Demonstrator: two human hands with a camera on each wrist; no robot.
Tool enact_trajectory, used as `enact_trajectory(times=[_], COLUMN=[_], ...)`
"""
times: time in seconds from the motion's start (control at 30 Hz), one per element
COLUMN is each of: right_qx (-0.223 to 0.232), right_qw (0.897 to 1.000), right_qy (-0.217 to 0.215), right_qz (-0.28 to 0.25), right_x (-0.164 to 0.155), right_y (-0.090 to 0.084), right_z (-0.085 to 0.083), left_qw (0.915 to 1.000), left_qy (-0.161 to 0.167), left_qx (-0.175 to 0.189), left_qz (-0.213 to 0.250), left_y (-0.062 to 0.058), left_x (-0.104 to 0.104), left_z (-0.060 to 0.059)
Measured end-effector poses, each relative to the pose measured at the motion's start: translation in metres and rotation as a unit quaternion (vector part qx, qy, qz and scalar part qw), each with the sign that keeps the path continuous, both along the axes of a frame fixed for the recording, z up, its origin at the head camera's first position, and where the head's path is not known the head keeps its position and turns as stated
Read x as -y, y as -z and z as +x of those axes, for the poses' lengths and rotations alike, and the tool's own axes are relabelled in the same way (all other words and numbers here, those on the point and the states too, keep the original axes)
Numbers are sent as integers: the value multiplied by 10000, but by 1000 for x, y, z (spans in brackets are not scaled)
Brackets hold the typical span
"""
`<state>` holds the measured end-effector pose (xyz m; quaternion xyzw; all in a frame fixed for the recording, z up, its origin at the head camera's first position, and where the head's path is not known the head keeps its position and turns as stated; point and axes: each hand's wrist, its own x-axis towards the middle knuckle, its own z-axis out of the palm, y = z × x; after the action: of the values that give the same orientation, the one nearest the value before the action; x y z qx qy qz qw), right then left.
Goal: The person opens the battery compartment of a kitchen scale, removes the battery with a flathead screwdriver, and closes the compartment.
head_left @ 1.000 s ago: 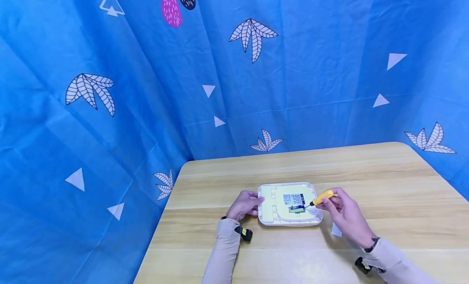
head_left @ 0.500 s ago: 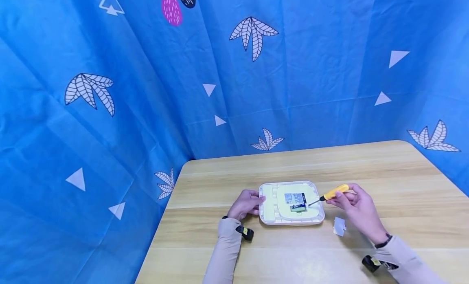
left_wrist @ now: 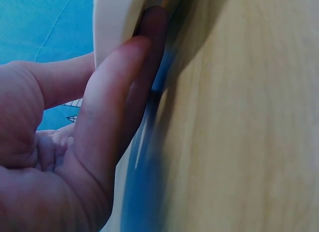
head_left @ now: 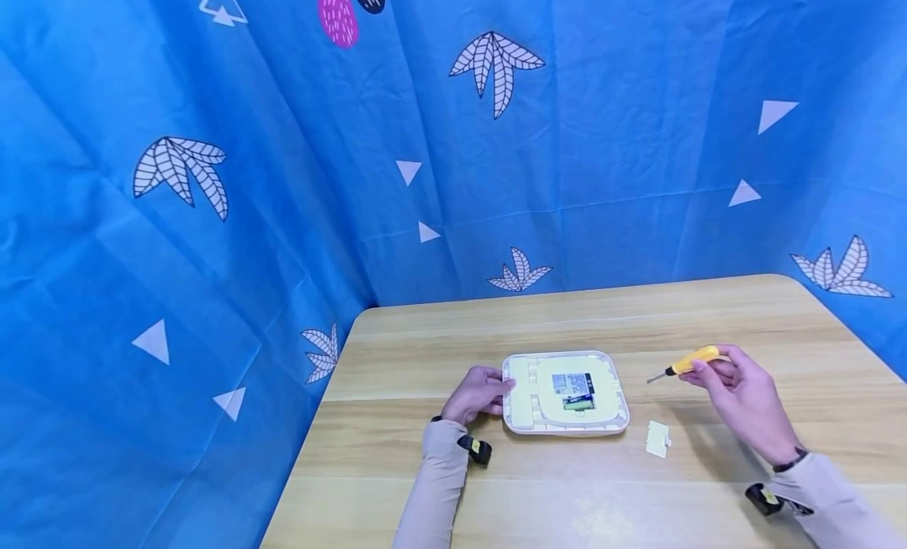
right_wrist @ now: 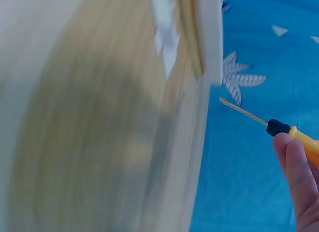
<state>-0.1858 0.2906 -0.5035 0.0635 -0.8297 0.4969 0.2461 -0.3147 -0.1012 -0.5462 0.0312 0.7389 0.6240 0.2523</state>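
A white rounded device (head_left: 524, 419) lies on the table with its labelled underside up. In its small open compartment sits a green-and-dark battery (head_left: 579, 402). My left hand (head_left: 478, 393) grips the device's left edge, thumb on top and fingers beneath; the left wrist view shows the fingers against its pale side (left_wrist: 112, 22). Off to the right, my right hand (head_left: 744, 395) holds a yellow-handled screwdriver (head_left: 696, 361) above the table, its metal tip pointing left and apart from the device. The right wrist view shows the screwdriver's shaft (right_wrist: 244, 112) and black collar plainly.
A small pale battery cover (head_left: 657, 439) lies on the wooden table (head_left: 567, 494), just right of the device. A blue patterned curtain (head_left: 602, 139) hangs behind the table and along its sides.
My right hand has drawn the screwdriver out of the device's compartment and moved right, away from it. The small cover is now fully in sight. My left hand keeps its grip.
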Motion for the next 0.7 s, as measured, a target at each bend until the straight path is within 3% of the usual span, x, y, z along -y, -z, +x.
enact_trajectory(times=[0.13,0.27,0.47,0.6,0.7], right_qx=[-363,-618,-1131,-1322,-1367], right_qw=[9975,9882,9528,9320,9222], right_qy=[116,145,362,449,451], right_qz=[594,1393,2795,3344,3589], right_x=[-10,-19,-30,-32,-33], right_y=[-1,1,7,9,10], right_z=[-1,-2,-3,-2,-1], left_qw=[10000,10000,10000,10000,10000], left_qy=[-1,-9,18,15,-2], left_qx=[14,42,33,8,13], left_qz=[12,-9,9,-12,-50], left_y=[0,0,-1,-1,-2], left_x=[0,0,0,0,0], left_z=[0,-1,-2,-2,-1])
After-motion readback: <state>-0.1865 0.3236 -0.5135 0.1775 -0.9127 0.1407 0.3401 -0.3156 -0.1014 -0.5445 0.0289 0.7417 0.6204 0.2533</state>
